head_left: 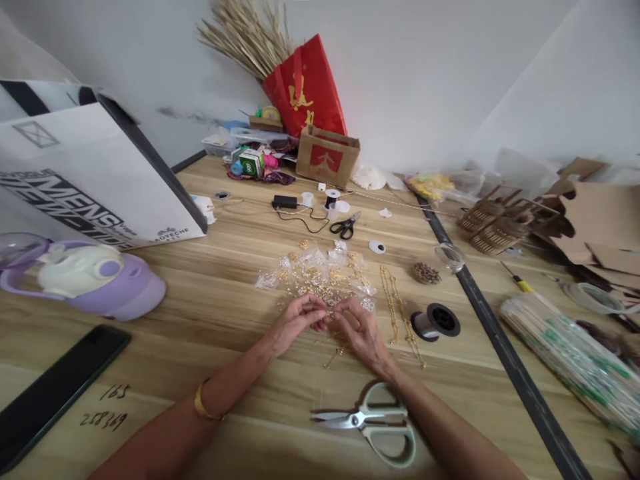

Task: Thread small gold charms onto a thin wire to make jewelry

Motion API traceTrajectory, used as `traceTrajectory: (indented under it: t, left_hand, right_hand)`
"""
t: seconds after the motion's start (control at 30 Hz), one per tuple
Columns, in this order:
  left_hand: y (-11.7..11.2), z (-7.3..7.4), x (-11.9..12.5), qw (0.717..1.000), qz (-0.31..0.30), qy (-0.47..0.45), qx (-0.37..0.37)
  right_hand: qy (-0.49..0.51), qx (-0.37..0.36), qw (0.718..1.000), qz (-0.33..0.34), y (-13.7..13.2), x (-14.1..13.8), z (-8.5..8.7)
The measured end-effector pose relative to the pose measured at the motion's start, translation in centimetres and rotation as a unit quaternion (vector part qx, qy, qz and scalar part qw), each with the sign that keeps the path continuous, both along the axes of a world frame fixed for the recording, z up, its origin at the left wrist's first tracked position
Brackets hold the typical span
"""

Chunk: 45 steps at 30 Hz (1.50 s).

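Observation:
My left hand [299, 319] and my right hand [361, 331] meet at the middle of the wooden table [225, 280], fingers curled in a pinch on small gold jewellery pieces [331, 313]. Just beyond them lies a heap of small clear bags with gold parts [320, 270]. A short gold piece [334, 357] lies under my hands. Gold chains [397, 310] stretch along the table right of my right hand. My left wrist wears a gold bangle [203, 403].
Large pale-handled scissors [375, 420] lie near my right forearm. A wire spool [436, 321], a bead dish [426, 272], black scissors [345, 225], a purple bottle [85, 277], a phone [55, 387], a white shopping bag [90, 180], a red bag [305, 90] and bundled sticks [570, 357] surround the work area.

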<state>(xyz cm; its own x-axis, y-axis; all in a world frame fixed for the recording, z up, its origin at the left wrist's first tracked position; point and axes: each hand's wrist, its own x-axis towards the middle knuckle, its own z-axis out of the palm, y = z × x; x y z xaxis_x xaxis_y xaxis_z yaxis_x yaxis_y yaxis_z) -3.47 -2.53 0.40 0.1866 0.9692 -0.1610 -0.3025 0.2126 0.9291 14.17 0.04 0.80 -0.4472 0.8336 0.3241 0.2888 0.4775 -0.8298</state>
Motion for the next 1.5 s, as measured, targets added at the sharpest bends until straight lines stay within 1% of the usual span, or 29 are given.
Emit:
traceTrajectory:
  t: [0.13,0.3,0.4,0.5,0.6,0.77,0.83,0.9,1.0,1.17,1.37,1.5]
  left_hand:
    - [0.28,0.08,0.03,0.999,0.009,0.042,0.009]
    - [0.45,-0.14,0.08,0.994,0.028,0.100,0.042]
    - [0.26,-0.13,0.14,0.987,0.029,0.141,0.066]
    - [0.14,-0.16,0.25,0.985,0.024,0.154,0.077]
    - [0.13,-0.19,0.45,0.988,0.009,0.141,0.063]
    - [0.05,0.32,0.60,0.998,-0.009,0.059,0.001]
    - [-0.03,0.51,0.51,0.999,-0.009,0.033,-0.008]
    - [-0.09,0.51,0.40,1.000,-0.007,0.012,-0.011]
    - [-0.11,0.23,0.33,1.000,-0.004,-0.010,-0.021]
    - [-0.09,0.00,0.48,1.000,-0.001,-0.004,-0.029]
    - [-0.09,0.35,0.51,0.999,-0.011,0.017,-0.025]
    - [0.04,0.56,0.43,0.999,-0.028,0.033,-0.014]
  right_hand:
    - [0.001,0.004,1.000,0.003,0.02,0.00,-0.11]
    - [0.001,0.008,1.000,0.005,0.01,-0.05,-0.07]
    - [0.000,0.009,1.000,0.006,-0.06,-0.10,0.03]
    - [-0.008,0.008,1.000,0.004,-0.10,-0.12,0.07]
    - [-0.011,0.002,1.000,0.008,-0.10,-0.09,0.05]
    - [0.003,-0.026,1.000,0.008,-0.08,0.00,0.04]
    - [0.011,-0.009,1.000,0.000,-0.10,0.03,0.03]
    - [0.013,0.027,1.000,0.001,-0.14,0.05,0.00]
    - [-0.001,0.076,0.997,0.024,-0.18,0.05,-0.05]
    - [-0.024,0.106,0.993,0.051,-0.09,0.08,-0.17]
    - [-0.062,0.138,0.985,0.080,0.26,0.39,-0.56]
    - [-0.083,0.148,0.982,0.087,0.37,0.47,-0.36]
